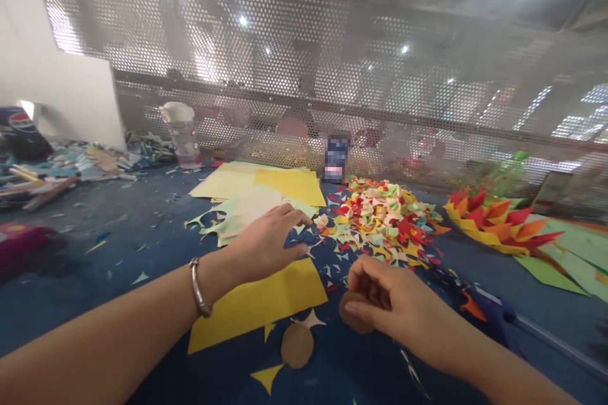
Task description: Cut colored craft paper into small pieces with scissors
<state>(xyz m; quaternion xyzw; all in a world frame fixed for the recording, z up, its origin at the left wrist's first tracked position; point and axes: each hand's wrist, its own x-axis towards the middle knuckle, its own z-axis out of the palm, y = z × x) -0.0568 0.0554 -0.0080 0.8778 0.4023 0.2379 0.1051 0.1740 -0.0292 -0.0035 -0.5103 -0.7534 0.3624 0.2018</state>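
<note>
My left hand [273, 234], with a silver bracelet at the wrist, is stretched out with thumb and fingers apart. It holds nothing and hovers by a pale green cut-out sheet [232, 218] and small paper scraps. My right hand [387, 294] is closed, its thumb pressed on a round brown cardboard disc [351, 319]. A second cardboard disc [297, 345] lies on the table between my arms. Under my left wrist rests a strip of yellow paper [285, 294]. Beyond my right hand rises a pile of colourful cut paper pieces [387, 215].
Yellow and cream sheets [294, 186] lie at the back, beside a phone [335, 158]. A lidded cup [183, 136] and a cola bottle [21, 133] stand left. An orange-red paper piece with pointed tips [503, 221] and a dark blue tool [494, 316] lie right.
</note>
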